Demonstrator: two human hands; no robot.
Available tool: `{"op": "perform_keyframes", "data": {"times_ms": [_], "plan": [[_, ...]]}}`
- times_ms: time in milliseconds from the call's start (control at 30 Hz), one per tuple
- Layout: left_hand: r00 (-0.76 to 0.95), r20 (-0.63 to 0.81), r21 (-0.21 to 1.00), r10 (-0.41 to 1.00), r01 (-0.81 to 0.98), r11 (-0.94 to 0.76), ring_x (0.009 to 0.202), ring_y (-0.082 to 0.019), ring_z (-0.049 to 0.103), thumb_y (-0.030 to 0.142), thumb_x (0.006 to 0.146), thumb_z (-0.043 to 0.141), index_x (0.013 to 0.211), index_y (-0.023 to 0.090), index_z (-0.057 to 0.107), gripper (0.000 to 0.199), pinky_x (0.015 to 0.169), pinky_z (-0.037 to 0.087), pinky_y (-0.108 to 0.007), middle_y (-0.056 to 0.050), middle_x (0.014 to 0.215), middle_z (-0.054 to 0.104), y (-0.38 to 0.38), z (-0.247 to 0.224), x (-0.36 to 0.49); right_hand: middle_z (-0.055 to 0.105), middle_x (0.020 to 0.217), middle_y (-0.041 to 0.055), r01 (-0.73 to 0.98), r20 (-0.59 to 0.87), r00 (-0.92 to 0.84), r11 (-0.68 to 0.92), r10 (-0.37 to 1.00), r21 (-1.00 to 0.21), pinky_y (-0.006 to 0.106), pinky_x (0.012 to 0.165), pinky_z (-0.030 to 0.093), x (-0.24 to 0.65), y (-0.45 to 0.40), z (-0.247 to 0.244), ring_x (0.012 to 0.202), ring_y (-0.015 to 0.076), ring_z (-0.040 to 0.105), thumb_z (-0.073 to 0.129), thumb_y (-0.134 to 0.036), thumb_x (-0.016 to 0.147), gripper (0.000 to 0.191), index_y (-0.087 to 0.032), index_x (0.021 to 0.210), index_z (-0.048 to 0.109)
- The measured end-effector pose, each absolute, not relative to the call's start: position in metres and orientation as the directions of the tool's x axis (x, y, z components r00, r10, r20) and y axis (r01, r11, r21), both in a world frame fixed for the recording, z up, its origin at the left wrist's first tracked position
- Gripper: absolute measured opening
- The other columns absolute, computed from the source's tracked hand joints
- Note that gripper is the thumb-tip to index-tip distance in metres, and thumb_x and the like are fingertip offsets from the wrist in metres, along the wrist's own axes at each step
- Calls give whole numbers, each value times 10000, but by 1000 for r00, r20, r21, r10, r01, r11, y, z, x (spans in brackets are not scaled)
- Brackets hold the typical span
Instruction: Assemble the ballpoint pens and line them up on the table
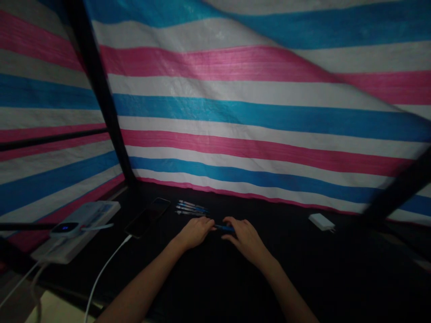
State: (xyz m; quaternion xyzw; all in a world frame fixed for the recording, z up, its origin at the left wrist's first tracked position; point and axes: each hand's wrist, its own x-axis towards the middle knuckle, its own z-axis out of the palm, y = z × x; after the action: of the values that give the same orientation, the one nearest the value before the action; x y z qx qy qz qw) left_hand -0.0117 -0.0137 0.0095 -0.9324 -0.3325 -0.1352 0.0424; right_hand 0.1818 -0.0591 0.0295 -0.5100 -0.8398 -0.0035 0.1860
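A blue pen (224,228) lies crosswise between my two hands, just above or on the black tabletop. My left hand (196,232) is closed, its fingertips pinching the pen's left end. Around the other end, my right hand (247,237) has its thumb and fingers spread apart, close to the pen; whether they touch it is hard to tell in the dim light. Beyond my left hand, several similar pens (191,208) lie side by side in a small group.
Left of the pens is a dark phone (148,217) with a white cable (105,273). Further left, a power bank with a lit display (65,229) sits on a pale box (90,224). A white adapter (321,221) lies to the right. Striped sheeting (235,107) and dark posts (101,89) enclose the table.
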Motion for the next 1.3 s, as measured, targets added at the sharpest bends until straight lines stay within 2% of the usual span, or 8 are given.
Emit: {"op": "perform_keyframes", "data": {"times_ms": [167, 367, 533, 667, 800, 967, 1167, 1300], "plan": [[744, 326, -46, 583, 628, -777, 763, -140, 520, 237, 898, 394, 845, 163, 490, 132, 636, 373, -245, -15, 803, 552, -12, 7, -13, 641, 904, 58, 848, 317, -438, 503, 842, -166, 304, 765, 332, 183, -57, 27, 842, 173, 571, 387, -174, 863, 215, -186, 951, 583], [809, 333, -173, 485, 558, -812, 751, -152, 506, 233, 887, 414, 865, 174, 496, 103, 637, 379, -257, -18, 782, 528, -11, 4, -14, 625, 688, 6, 797, 41, -374, 344, 927, -496, 233, 634, 368, 188, -52, 17, 657, 127, 575, 266, -299, 898, 367, -190, 825, 609], [832, 348, -195, 433, 516, -834, 795, -149, 507, 174, 887, 393, 951, 164, 474, 104, 682, 402, -254, -31, 848, 534, -13, 0, -7, 571, 1122, 65, 766, 217, -352, 413, 911, -492, 316, 859, 352, 175, -57, 14, 1013, 196, 516, 403, -334, 850, 367, -206, 1188, 466], [745, 422, -134, 517, 615, -777, 954, -186, 471, 241, 850, 482, 1089, 166, 422, 257, 785, 396, -288, -63, 1046, 504, -13, 2, -2, 583, 1092, 108, 790, 178, -374, 413, 910, -452, 322, 811, 397, 180, -51, 6, 942, 205, 557, 374, -214, 846, 434, -173, 1279, 372], [477, 540, -51, 694, 841, -539, 1060, -250, 403, 340, 808, 537, 1152, 140, 386, 426, 858, 352, -370, -116, 1185, 418, -2, 5, -14, 573, 1055, 112, 845, 263, -241, 335, 934, -417, 355, 836, 378, 208, -38, 3, 951, 215, 536, 355, -160, 827, 350, -167, 1142, 507], [388, 487, -120, 782, 917, -381, 927, -243, 455, 255, 822, 510, 1021, 179, 486, 215, 757, 362, -366, -90, 1064, 472, 12, 8, -39, 591, 894, 39, 676, 253, -151, 286, 956, -679, 278, 701, 421, 220, -35, 11, 771, 151, 557, 320, -326, 866, 311, -203, 1121, 450], [427, 418, -163, 802, 904, -396, 893, -242, 456, 215, 809, 517, 973, 192, 521, 166, 719, 349, -346, -77, 991, 489, 16, 5, -46, 555, 636, 11, 812, 269, -100, 235, 958, -535, 254, 629, 375, 213, -37, 14, 631, 144, 521, 390, -494, 813, 417, -176, 586, 536], [472, 407, -174, 782, 881, -440, 905, -244, 451, 203, 805, 523, 984, 187, 518, 180, 726, 344, -343, -73, 992, 489, 15, 4, -44, 611, 814, 34, 709, 321, -143, 323, 936, -627, 243, 665, 391, 210, -36, 13, 744, 149, 554, 354, -387, 851, 313, -184, 825, 590]]}}
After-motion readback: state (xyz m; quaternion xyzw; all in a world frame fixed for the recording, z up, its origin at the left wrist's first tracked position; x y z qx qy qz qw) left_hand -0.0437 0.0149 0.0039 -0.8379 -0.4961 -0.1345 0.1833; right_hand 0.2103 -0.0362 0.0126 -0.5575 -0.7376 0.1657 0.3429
